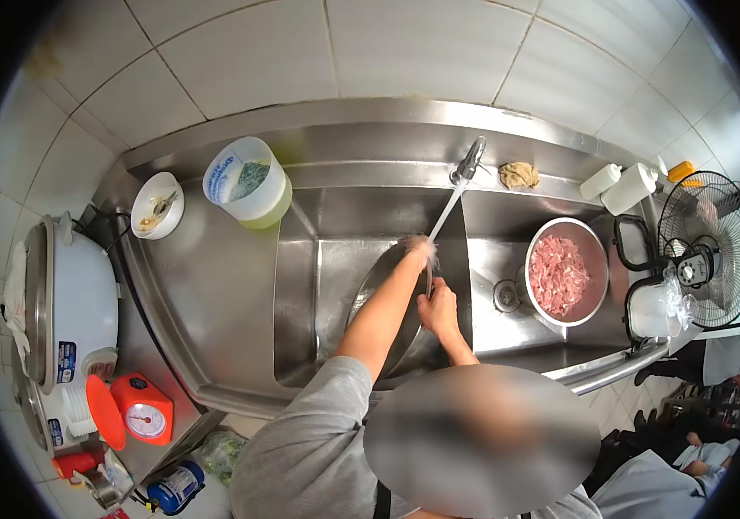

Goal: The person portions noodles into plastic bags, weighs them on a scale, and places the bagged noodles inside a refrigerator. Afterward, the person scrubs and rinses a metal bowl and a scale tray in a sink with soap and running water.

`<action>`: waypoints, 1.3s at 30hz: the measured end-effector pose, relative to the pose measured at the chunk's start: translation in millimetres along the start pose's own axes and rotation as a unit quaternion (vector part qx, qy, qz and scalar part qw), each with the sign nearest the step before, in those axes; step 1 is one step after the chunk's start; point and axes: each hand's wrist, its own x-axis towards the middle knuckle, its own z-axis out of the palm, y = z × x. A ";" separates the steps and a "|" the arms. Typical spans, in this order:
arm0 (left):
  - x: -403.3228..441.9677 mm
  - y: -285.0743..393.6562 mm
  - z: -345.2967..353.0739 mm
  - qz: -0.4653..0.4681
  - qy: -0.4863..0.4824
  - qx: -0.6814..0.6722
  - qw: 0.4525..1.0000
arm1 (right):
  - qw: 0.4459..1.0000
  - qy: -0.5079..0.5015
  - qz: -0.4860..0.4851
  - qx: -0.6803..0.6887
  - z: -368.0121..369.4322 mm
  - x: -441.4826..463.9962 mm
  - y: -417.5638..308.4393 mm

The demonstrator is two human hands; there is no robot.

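Observation:
A large round metal bowl or pot (408,329) stands tilted in the left sink basin (335,251), partly hidden by my left forearm. My right hand (441,310) is closed on its right rim. My left hand (421,251) is at the far side of the rim, under the water stream (446,217). Splashing water blurs its fingers, so their grip does not show. The running faucet (470,161) is at the back of the sink.
In the right basin, a metal pot (527,290) holds raw meat pieces (559,275). A bucket (280,208) with a green scrubber and a white bowl (172,223) stand left. A brown cloth (519,175), bottles (629,189) and a fan (707,251) are right. A red scale (147,406) stands lower left.

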 end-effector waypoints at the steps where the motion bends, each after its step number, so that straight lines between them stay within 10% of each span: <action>1: 0.4 -5.4 -1.9 0.025 0.008 0.031 0.999 | 1.000 -0.002 0.010 0.005 2.5 -0.9 1.2; 9: -62.5 -37.0 -43.3 0.128 -0.012 0.342 0.931 | 0.952 -0.214 0.111 0.188 16.8 -2.1 57.4; 13: -95.0 -92.0 -64.9 0.282 -0.090 0.327 0.897 | 0.983 -0.043 0.042 0.172 12.2 51.5 54.6; 17: -144.2 -73.3 -86.1 0.277 -0.131 0.427 0.851 | 0.800 -0.144 0.214 0.542 29.5 120.5 28.7; 20: -156.3 -64.7 -98.6 0.299 -0.105 0.489 0.813 | 0.922 -0.125 0.210 0.301 37.7 141.6 34.7; 22: -162.8 -58.9 -103.9 0.302 -0.093 0.499 0.807 | 0.963 0.054 0.065 -0.257 37.5 126.5 39.5; 27: -171.1 -65.0 -112.0 0.306 -0.063 0.509 0.802 | 0.913 -0.172 0.360 -0.083 75.5 124.7 157.5; 31: -173.8 -76.4 -121.4 0.298 -0.092 0.552 0.774 | 0.824 -0.450 0.211 -0.271 97.1 129.2 207.0; 35: -169.4 -105.5 -120.4 0.277 -0.112 0.512 0.805 | 0.938 -0.134 0.312 -0.069 79.2 97.5 141.5; 39: -150.6 -130.0 -134.7 0.268 -0.226 0.579 0.736 | 0.996 0.005 0.081 -0.024 65.7 104.7 123.3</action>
